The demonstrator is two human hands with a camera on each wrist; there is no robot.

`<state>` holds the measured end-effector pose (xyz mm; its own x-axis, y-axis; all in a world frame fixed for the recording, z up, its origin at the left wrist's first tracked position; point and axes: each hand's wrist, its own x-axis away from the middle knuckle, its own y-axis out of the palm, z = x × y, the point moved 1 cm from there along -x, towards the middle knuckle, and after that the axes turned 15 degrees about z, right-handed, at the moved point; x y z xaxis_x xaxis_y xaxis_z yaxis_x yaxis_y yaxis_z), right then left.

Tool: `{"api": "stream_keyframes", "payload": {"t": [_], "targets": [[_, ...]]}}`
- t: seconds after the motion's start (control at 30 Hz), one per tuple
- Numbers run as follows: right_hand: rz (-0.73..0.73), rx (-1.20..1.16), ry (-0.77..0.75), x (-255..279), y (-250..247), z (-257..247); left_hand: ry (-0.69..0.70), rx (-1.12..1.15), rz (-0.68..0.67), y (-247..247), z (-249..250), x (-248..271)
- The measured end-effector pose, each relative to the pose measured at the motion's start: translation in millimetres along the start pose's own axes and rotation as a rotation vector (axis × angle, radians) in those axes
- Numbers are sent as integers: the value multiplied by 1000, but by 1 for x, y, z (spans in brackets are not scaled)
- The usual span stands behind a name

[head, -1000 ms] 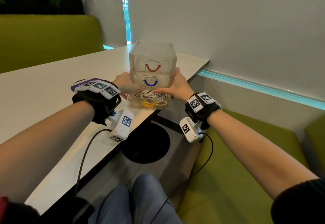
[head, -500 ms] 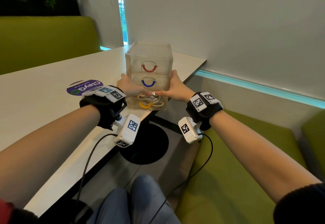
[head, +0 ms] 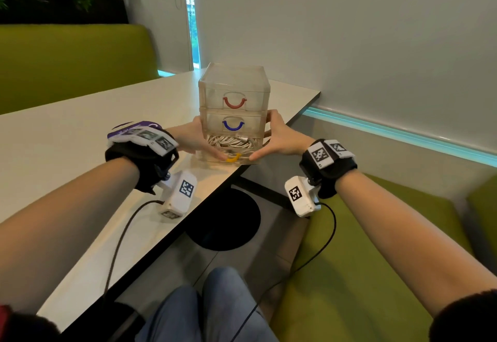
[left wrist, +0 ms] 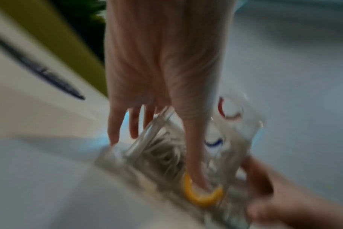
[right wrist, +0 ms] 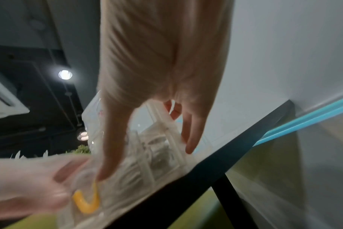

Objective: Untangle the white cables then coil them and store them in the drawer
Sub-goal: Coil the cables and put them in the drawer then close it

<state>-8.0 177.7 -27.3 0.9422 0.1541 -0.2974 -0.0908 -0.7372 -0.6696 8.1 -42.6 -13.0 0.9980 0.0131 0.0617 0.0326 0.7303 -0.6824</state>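
White table (head: pixel 80 137) fills the left, and at its two o'clock corner stands the clear three-drawer organiser (head: pixel 234 91). Bottom drawer (head: pixel 231 150) sits slightly proud, coiled white cables (head: pixel 231 141) inside. Left hand (head: pixel 192 137) at nine o'clock, right hand (head: pixel 279 137) at three, fingers straight along the sides, thumbs pressing the front by the yellow handle (head: pixel 233 158), gripping nothing. Light, slick plastic, likely to skate on the table, so brace the frame. Cables are soft and springy; loops may snag the drawer.
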Motion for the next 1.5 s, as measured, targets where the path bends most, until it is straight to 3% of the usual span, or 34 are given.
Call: {"api": "stream_keyframes", "payload": {"t": [0.13, 0.27, 0.33, 0.43, 0.5, 0.6, 0.73, 0.9, 1.13, 1.5], "targets": [[143, -9, -102, 2, 2, -1, 136, -114, 292, 8, -7, -10], [251, 5, -119, 2, 6, 0, 195, -59, 408, 12, -8, -14], [276, 6, -114, 3, 8, 0, 197, -52, 388, 11, -7, -14], [325, 2, -50, 7, 11, 1, 144, -27, 253, 5, -2, -13], [452, 16, -10, 15, 16, 2, 72, -13, 186, -1, 6, -10], [610, -78, -35, 28, 27, -3, 58, 95, 290, -7, 16, -11], [472, -150, 51, 12, 28, -17, 177, 72, 518, 0, 29, -16], [273, -68, 23, -18, 22, -40, 148, 25, 583, 5, 33, -41], [191, -26, 91, -55, 47, -40, 62, 57, 693, 14, 40, -64], [173, 23, 99, -85, 58, -36, 65, 94, 761, 16, 39, -82]]}}
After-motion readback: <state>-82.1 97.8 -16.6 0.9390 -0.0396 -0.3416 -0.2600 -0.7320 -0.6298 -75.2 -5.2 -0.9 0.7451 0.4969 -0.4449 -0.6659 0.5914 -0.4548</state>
